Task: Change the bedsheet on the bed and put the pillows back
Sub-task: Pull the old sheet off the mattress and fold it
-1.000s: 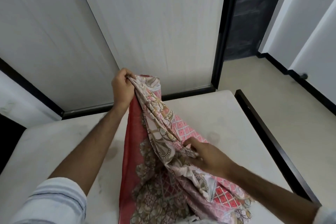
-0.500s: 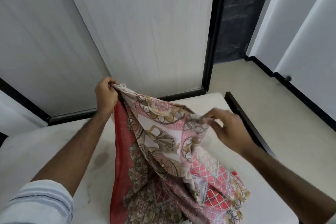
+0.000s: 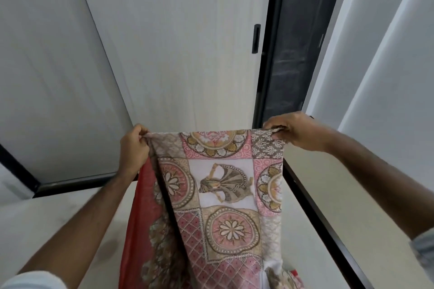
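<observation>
**Patterned bedsheet held up by its top edge over the bare mattress**

We find no brand, label or readable writing anywhere; the bedsheet (image 3: 220,195) carries only printed motifs: round floral medallions, lattice squares and a fan-like figure on a white panel.

Much is cut off. The lower part of the bedsheet runs out of the bottom of the view, so we cannot tell how much of it rests on the mattress (image 3: 58,230). A red fold hangs behind the patterned face, below the left hand (image 3: 132,148), and its extent is hidden. Both forearms leave the frame at the bottom corners, with a pale sleeve showing at each.

The fingers (image 3: 138,130) of the left hand are curled tight, pinching one end of the sheet's top edge. The right hand (image 3: 298,132) grips the other end, its fingers (image 3: 278,128) folded over bunched cloth. Between the two sets of fingers the edge runs taut and nearly level, and the cloth hangs straight down from them. Beyond the fingers stand white wardrobe doors (image 3: 187,54) with a dark handle (image 3: 256,38); below the right fingers runs the dark bed frame (image 3: 312,213).
</observation>
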`<state>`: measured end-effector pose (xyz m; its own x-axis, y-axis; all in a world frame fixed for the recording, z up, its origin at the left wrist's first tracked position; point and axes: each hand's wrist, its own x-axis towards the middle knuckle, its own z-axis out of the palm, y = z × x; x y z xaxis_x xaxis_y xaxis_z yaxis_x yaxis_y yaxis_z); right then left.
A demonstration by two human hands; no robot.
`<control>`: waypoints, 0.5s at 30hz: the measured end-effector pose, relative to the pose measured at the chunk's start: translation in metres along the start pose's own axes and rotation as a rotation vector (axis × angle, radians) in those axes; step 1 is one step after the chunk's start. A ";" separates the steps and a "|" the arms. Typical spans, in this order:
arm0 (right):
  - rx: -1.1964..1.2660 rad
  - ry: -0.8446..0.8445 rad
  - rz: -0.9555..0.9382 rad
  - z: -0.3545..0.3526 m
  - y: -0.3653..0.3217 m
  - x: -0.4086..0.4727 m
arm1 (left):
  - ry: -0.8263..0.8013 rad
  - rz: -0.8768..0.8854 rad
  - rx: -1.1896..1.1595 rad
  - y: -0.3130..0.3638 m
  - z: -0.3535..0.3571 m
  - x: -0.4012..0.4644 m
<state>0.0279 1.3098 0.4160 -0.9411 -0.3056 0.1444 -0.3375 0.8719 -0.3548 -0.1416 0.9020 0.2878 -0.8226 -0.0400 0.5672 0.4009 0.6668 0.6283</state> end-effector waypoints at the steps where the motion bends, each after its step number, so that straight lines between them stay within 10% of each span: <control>1: 0.032 0.007 0.023 0.005 -0.001 -0.001 | -0.004 -0.014 -0.002 -0.002 0.000 -0.003; 8: 1.254 -0.008 0.079 0.071 -0.001 -0.006 | -0.149 -0.199 -0.149 -0.015 -0.012 -0.028; 12: 1.533 -0.206 -0.033 0.082 -0.024 0.003 | -0.216 -0.225 -0.256 -0.008 -0.025 -0.040; 15: 1.481 0.006 0.124 0.086 -0.024 0.038 | -0.238 -0.240 -0.309 -0.009 -0.034 -0.048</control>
<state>-0.0010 1.2449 0.3508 -0.9656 -0.2559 0.0457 0.0294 -0.2822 -0.9589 -0.0922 0.8727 0.2727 -0.9622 0.0294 0.2707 0.2590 0.4052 0.8768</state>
